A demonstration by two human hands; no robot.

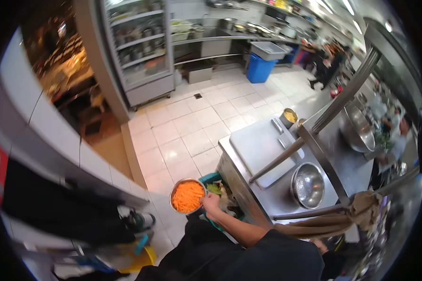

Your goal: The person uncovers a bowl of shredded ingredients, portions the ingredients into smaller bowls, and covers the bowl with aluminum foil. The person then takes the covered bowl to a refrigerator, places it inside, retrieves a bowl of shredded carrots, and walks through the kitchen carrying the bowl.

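A round metal bowl [173, 198] full of orange carrot strips [187, 196] is in front of me, low in the view. My right hand [212, 204] grips its right rim, the forearm reaching across from the lower right. Just right of the bowl, partly covered by my hand and arm, is a green bin [210, 178] with leafy scraps [214, 188] in it. My left hand does not show.
A steel counter [225, 144] on the right bears a white cutting board [248, 140], a knife [284, 138] and stacked metal bowls [308, 185]. A blue bin [260, 69] stands across the tiled floor [183, 140]. At left are a doorway and a glass-front fridge [140, 51].
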